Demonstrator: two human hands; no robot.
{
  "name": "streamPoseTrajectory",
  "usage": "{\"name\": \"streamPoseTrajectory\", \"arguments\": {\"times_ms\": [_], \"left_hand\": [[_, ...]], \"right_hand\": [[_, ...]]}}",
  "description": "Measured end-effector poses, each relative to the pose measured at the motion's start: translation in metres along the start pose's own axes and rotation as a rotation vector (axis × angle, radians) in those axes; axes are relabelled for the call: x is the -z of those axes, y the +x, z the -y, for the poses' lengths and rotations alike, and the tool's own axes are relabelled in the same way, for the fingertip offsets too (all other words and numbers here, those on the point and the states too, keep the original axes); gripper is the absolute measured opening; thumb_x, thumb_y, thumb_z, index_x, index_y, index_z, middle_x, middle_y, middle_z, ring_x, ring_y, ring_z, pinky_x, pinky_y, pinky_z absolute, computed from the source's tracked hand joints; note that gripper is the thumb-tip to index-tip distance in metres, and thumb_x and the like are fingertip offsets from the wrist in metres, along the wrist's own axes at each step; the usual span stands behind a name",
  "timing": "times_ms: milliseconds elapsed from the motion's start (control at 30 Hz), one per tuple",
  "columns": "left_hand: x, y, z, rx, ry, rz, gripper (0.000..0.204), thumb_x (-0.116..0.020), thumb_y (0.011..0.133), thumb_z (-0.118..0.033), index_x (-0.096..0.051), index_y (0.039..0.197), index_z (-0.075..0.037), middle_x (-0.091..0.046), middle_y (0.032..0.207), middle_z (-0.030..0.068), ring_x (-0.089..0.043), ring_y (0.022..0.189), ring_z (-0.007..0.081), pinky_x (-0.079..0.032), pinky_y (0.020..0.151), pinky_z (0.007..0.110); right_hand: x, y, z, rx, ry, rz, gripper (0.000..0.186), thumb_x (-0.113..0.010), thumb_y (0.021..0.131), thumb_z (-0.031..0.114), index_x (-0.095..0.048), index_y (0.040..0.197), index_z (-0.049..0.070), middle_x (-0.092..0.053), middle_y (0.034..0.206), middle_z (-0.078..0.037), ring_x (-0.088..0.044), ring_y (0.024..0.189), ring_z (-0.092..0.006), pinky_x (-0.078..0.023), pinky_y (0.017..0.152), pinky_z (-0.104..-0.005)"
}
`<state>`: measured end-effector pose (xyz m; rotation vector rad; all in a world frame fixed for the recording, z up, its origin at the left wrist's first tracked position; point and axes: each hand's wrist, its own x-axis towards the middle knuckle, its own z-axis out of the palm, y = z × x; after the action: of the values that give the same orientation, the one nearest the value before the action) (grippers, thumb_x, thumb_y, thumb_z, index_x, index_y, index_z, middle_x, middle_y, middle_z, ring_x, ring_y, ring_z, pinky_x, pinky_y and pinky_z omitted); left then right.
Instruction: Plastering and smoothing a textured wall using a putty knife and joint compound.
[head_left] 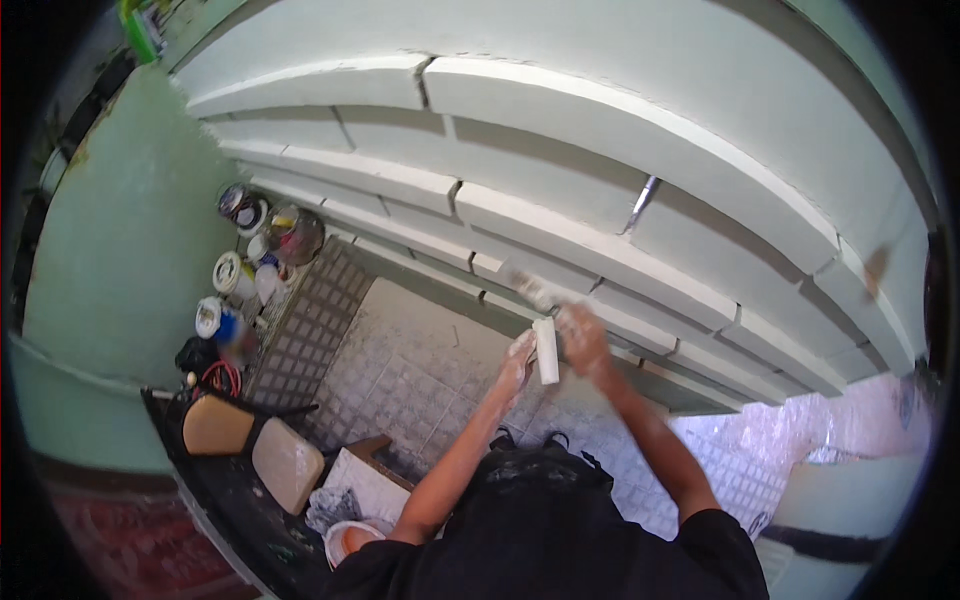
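Observation:
My left hand (519, 358) is closed on a white oblong piece (546, 352), its top end beside my right hand. Fingers and palm carry white smears. Close by on the right, my right hand (582, 340) grips a short tool (532, 289) whose pale, flat-looking end points up and left; motion blur hides its exact kind. Both hands are in front of a wall of white blocks (560, 228) with stepped ledges and dark vertical joints. Higher up, a slim metallic tool (640, 205) rests slanted between two ledges.
Jars and tubs (232, 272) stand on a patterned ledge at the left. Below them are a tan chair (288, 465), a white board (365, 492) and a white bucket (350, 540). Dusty tiles (420, 385) cover the floor; plastic sheeting (800, 425) lies at the right.

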<state>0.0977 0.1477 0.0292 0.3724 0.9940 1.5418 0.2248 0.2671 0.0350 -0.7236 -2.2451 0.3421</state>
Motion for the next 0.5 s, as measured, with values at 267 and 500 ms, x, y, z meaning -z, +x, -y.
{"name": "streamPoseTrajectory", "arguments": {"times_ms": [267, 500], "left_hand": [[-0.008, -0.041, 0.031, 0.139, 0.103, -0.182, 0.038, -0.048, 0.101, -0.028, -0.055, 0.122, 0.003, -0.061, 0.116, 0.0114, -0.058, 0.106, 0.0166, -0.046, 0.093, 0.033], [-0.021, -0.042, 0.048, -0.086, 0.551, -0.116, 0.034, -0.043, 0.102, -0.025, -0.056, 0.114, 0.004, -0.060, 0.104, 0.0198, -0.057, 0.101, 0.0268, -0.043, 0.091, 0.039]], "right_hand": [[-0.035, -0.136, 0.042, -0.517, 0.494, 0.290, 0.040, -0.061, 0.078, 0.006, -0.058, 0.117, -0.001, -0.058, 0.115, -0.023, -0.047, 0.120, -0.0402, -0.041, 0.101, -0.0448], [0.054, -0.130, 0.060, -1.070, 1.738, -0.060, 0.041, -0.061, 0.087, 0.016, -0.057, 0.124, 0.000, -0.062, 0.117, -0.013, -0.059, 0.108, -0.0231, -0.045, 0.096, -0.0365]]}}
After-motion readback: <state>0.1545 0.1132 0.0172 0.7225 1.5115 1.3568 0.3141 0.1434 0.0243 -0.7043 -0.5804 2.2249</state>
